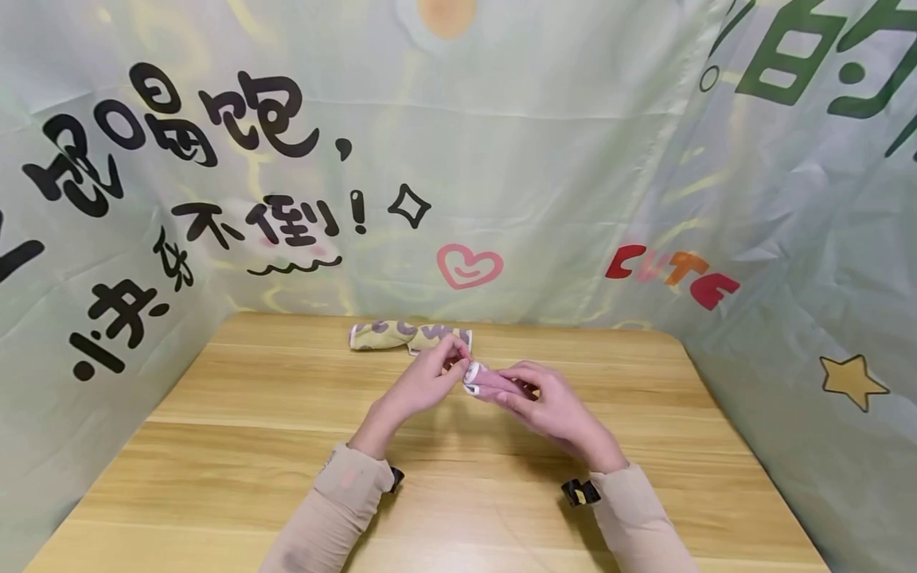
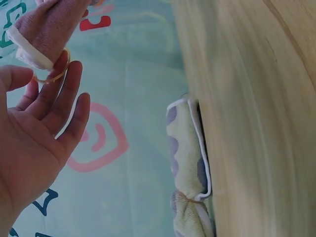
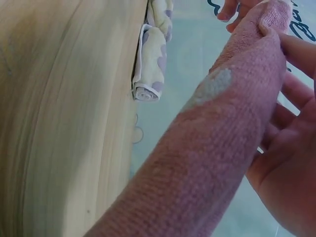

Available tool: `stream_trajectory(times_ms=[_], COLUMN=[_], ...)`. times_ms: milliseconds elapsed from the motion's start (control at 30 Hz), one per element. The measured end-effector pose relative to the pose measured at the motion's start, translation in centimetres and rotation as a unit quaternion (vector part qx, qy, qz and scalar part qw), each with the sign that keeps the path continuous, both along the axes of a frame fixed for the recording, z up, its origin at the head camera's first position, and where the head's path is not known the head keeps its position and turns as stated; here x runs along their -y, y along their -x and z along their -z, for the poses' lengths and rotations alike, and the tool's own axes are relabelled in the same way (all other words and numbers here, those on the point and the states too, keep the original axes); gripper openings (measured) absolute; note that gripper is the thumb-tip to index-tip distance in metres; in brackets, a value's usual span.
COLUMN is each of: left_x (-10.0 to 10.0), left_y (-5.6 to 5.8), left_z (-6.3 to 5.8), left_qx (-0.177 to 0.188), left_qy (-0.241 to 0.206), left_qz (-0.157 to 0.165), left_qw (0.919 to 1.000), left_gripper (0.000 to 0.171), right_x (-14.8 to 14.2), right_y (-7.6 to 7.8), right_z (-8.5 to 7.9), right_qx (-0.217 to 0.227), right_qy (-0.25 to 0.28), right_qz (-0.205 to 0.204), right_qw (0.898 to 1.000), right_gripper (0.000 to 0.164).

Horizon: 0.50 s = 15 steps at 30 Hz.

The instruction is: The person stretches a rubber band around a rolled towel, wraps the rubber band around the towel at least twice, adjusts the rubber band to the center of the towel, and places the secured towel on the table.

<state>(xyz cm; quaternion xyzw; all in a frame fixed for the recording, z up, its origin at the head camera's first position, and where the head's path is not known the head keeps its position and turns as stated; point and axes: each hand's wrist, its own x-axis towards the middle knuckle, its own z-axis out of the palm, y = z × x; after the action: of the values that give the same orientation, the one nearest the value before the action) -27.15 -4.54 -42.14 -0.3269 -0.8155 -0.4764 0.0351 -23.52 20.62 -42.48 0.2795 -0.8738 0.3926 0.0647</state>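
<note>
My right hand (image 1: 548,402) grips a rolled pink towel (image 1: 494,383), its thumb and fingers on either side of the roll. In the right wrist view the towel (image 3: 207,128) runs long and slanting, with a pale grey patch on it. My left hand (image 2: 29,138) holds a thin yellowish rubber band (image 2: 58,77) between thumb and fingers. The band hangs as a loop at the towel's white-edged end. On the table behind lies a rolled yellow towel (image 1: 383,335) with purple-grey patches, a thin band (image 2: 187,198) round its middle.
The wooden table (image 1: 251,446) has light grain and rounded far corners. Printed cloth walls (image 1: 559,175) close it in at the back and both sides. A dark wrist strap part (image 1: 580,493) shows at the right sleeve.
</note>
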Motion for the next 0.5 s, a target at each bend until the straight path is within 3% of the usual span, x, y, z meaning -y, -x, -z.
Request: stream_trajectory(times_ms=[133, 267, 400, 500], left_x=[-0.09, -0.18, -0.1, 0.06], left_y=[-0.12, -0.32, -0.53, -0.63], left_z=[-0.34, -0.65, -0.7, -0.69], left_qx=[-0.02, -0.035, -0.048, -0.053], left_qy=[0.029, 0.045, 0.044, 0.036], left_qz=[-0.003, 0.004, 0.011, 0.013], left_qw=[0.9994, 0.9984, 0.9978, 0.9979], left_gripper=[0.006, 0.007, 0.007, 0.006], right_x=[0.08, 0.03, -0.03, 0.06], right_y=[0.02, 0.13, 0.05, 0.01], right_z=[-0.24, -0.15, -0.15, -0.28], right_qx=[0.004, -0.029, -0.066, -0.065], right_qy=[-0.002, -0.007, -0.023, -0.027], right_qz=[0.009, -0.007, -0.024, -0.028], right_qw=[1.0, 1.0, 0.997, 0.997], right_gripper=[0.041, 0.059, 0.06, 0.059])
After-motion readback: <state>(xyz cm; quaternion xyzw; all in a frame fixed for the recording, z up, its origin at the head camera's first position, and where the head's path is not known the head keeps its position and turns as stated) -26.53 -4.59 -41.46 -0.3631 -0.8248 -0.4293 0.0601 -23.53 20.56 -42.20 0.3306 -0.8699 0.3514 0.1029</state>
